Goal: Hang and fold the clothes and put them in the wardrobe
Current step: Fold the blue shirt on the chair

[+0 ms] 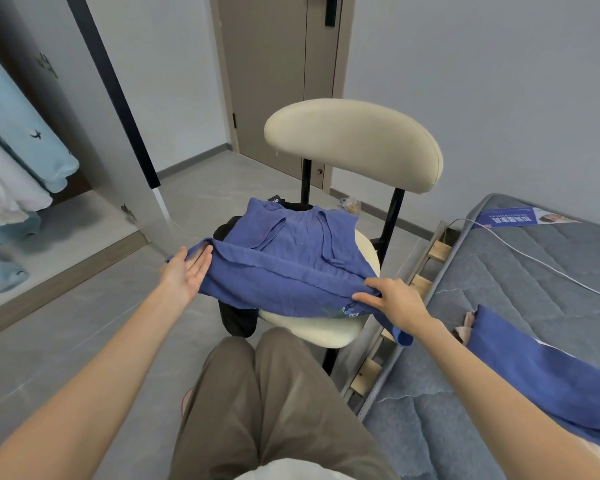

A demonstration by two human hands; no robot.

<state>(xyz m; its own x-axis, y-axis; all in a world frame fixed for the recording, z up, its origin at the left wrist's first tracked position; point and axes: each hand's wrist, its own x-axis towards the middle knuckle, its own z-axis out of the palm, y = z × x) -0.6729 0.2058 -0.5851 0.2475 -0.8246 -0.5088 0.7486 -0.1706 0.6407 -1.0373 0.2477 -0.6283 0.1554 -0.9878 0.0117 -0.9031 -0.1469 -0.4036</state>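
A blue garment [291, 251] lies spread over the seat of a cream chair [354, 143], on top of a black piece of clothing [238, 318]. My left hand [186, 271] has its fingers straight, palm turned inward, under the garment's left edge. My right hand [394, 299] pinches the garment's right front edge, thumb beneath the cloth. The open wardrobe [66, 216] stands at the left with light blue and white clothes [18, 140] hanging inside.
A grey mattress [520, 299] on a slatted bed frame lies at the right, with another blue cloth [548, 375] and a white cable [534, 258] on it. A closed door [278, 77] is behind the chair. My legs in brown trousers [267, 403] are below.
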